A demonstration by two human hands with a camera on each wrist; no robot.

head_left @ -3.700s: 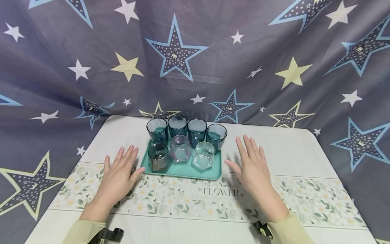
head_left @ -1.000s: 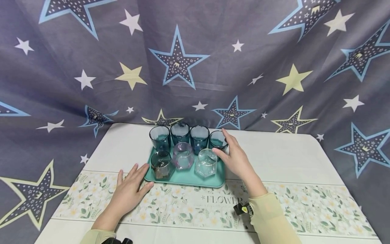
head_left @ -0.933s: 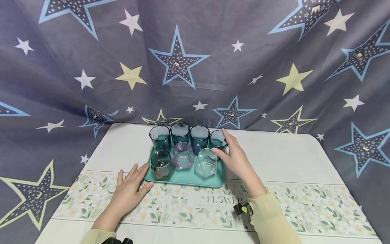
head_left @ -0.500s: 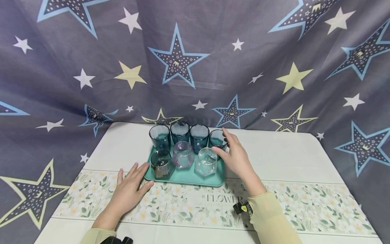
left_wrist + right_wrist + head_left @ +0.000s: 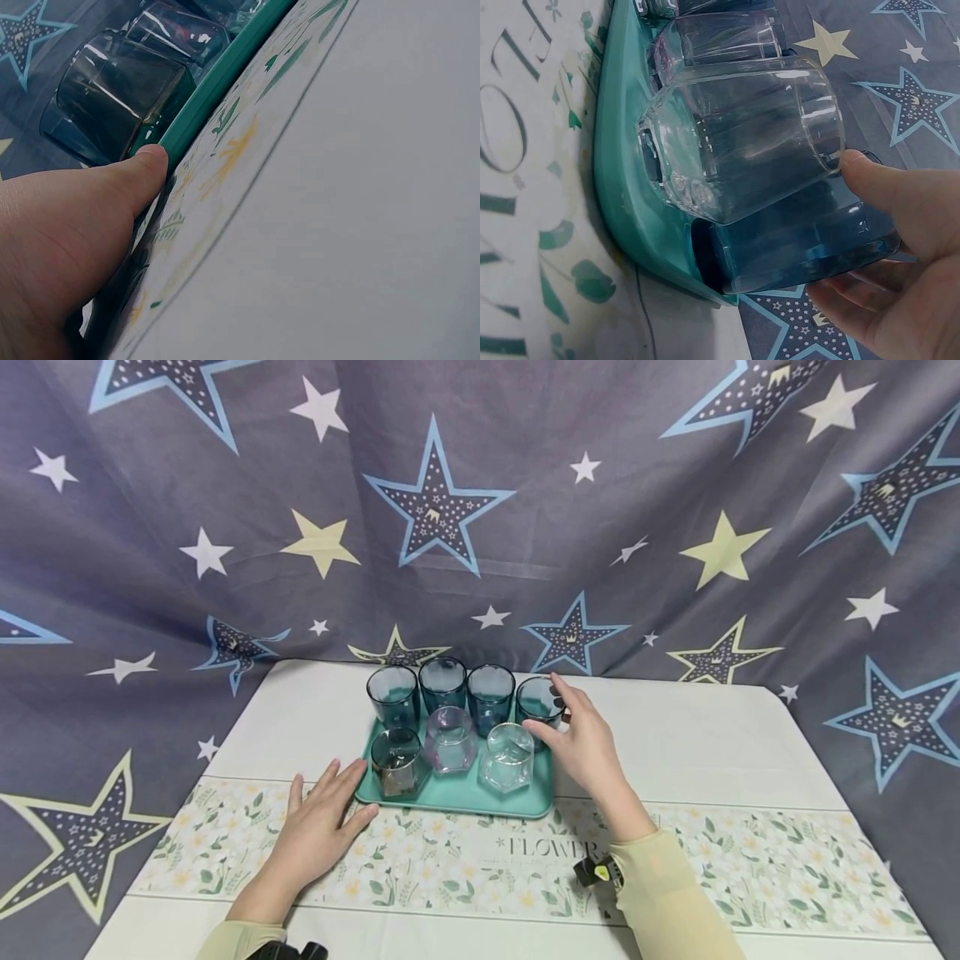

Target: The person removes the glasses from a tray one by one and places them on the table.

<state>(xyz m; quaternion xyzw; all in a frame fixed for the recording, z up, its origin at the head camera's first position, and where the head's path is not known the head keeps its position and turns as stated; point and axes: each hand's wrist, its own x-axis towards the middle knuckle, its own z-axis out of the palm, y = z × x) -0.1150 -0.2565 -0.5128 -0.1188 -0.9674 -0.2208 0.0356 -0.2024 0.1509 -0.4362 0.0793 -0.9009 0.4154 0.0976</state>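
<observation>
A green tray (image 5: 465,803) holds several tumblers. My right hand (image 5: 588,747) grips the blue glass (image 5: 536,700) at the right end of the back row. In the right wrist view its fingers curl round the far side of that glass, while the thumb lies right at the rim of the clear faceted glass (image 5: 742,142) in front. Fingers fairly straight, my left hand (image 5: 315,831) rests at the tray's front left corner, with the thumb against the rim in the left wrist view. Nearest to it stands a smoky grey glass (image 5: 397,764).
Beside the smoky glass stands a pinkish glass (image 5: 450,739). Three more blue glasses, including a left one (image 5: 393,697), line the tray's back. The white table cloth (image 5: 712,735) has a floral band, and a grey star-patterned curtain (image 5: 480,527) hangs close behind the table.
Both hands have come in from beside the tray: the left to its corner, the right onto the end blue glass. In the last half second that glass has shifted slightly right.
</observation>
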